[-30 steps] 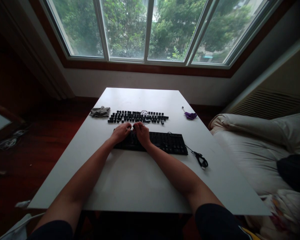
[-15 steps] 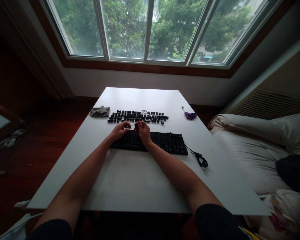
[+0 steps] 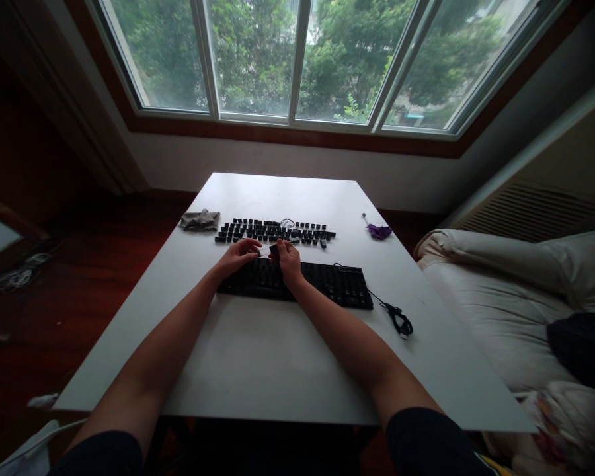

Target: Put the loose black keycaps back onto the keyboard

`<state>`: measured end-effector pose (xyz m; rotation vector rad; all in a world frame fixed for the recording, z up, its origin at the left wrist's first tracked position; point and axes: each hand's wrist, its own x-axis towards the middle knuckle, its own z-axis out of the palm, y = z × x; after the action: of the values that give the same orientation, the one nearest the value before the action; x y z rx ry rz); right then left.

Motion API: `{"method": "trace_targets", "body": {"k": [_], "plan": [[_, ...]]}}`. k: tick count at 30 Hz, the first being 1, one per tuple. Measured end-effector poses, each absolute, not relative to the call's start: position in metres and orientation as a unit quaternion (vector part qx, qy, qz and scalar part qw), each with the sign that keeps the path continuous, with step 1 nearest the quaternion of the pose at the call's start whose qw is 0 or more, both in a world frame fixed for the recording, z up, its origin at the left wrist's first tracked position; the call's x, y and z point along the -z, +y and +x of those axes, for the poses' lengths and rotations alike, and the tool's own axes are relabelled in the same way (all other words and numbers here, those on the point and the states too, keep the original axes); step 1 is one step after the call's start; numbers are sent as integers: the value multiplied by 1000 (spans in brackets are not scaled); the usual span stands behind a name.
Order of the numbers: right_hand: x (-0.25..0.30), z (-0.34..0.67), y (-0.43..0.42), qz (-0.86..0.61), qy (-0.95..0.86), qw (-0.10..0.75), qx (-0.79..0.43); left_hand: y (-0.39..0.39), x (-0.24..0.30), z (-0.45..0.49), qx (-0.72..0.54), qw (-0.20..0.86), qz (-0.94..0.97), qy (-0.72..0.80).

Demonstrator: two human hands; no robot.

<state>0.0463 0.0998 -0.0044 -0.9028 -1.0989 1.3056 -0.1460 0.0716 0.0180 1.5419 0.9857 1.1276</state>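
Observation:
Just above the black keyboard [image 3: 327,283], my two hands work close together. My right hand [image 3: 289,262] is closed on a small black handle with thin wires, which looks like a wire keycap puller [image 3: 266,252]. The wires run left to the fingertips of my left hand [image 3: 238,255], which is closed in a pinch. What sits between those left fingers is too small and dark to make out. Behind the hands, many loose black keycaps [image 3: 268,229] lie in rows on the white table [image 3: 258,370]. The forearms and hands cover the keyboard's middle and part of its left side.
A grey cloth [image 3: 199,220] lies at the table's left edge. On the right are a purple item [image 3: 379,231] with a thin stick beside it and the keyboard's bundled cable [image 3: 400,322]. A light sofa [image 3: 496,297] stands right of the table.
My right hand has shifted slightly right, and the gap between the hands with the thin wires shows a little wider. The view has moved slightly; the things on the table stay in place.

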Motion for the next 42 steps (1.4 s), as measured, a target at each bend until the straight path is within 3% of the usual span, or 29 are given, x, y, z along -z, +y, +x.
{"method": "trace_targets", "body": {"k": [13,23,42], "plan": [[2,46,92,-370,-540,558,-510,78,-11,-143,-438,367,657,491],[1,46,89,-352,-551,551,-518,75,-21,-147,-414,400,656,488],[-1,45,88,-341,-562,537,-528,76,-22,-141,-388,324,681,531]]}}
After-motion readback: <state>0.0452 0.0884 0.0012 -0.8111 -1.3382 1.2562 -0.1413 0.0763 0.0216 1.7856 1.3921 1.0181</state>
